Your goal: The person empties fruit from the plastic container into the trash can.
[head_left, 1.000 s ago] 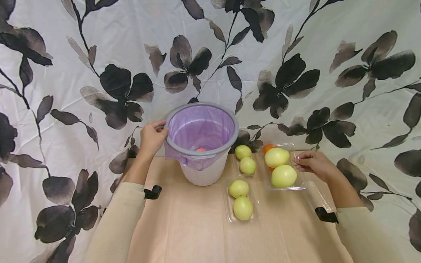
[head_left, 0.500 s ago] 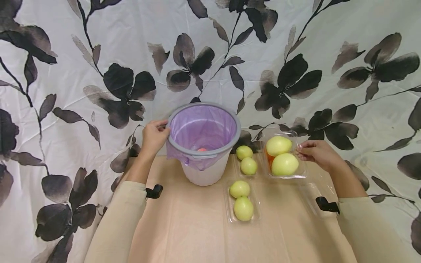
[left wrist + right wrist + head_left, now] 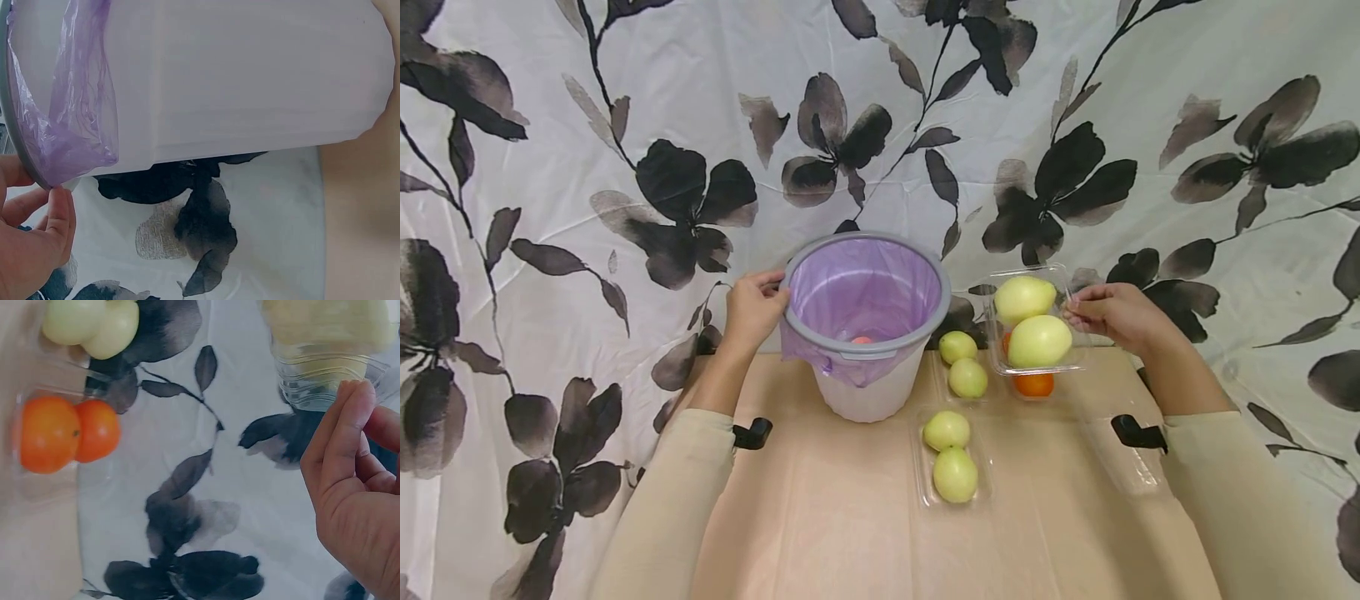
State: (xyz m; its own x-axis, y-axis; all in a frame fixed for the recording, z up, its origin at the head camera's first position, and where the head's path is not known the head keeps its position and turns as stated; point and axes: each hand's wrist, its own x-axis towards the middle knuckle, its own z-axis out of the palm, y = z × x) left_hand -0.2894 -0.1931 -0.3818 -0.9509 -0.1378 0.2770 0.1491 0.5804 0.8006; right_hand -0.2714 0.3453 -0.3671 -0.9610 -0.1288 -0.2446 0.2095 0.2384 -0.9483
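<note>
My left hand (image 3: 752,312) grips the grey rim of a white bin (image 3: 865,400) lined with a purple plastic bag (image 3: 81,134). A small red thing shows at the bottom inside it. My right hand (image 3: 1116,317) pinches the edge of a clear plastic tray (image 3: 306,387), held up off the table. Two large pale yellow-green fruits (image 3: 1040,342) lie in this tray. Below it, partly covered in the head view, two orange round fruits (image 3: 50,434) sit in another clear tray on the table.
Two small clear trays, each with two yellow-green fruits, stand right of the bin: one pair (image 3: 967,379) at the back, one pair (image 3: 955,475) nearer. A clear plastic container (image 3: 1131,467) lies at the right. A floral cloth (image 3: 865,125) hangs behind the table (image 3: 850,517).
My right hand has raised the tray with the two large fruits up and slightly leftward, uncovering the orange fruits below. My left hand stays on the bin's rim.
</note>
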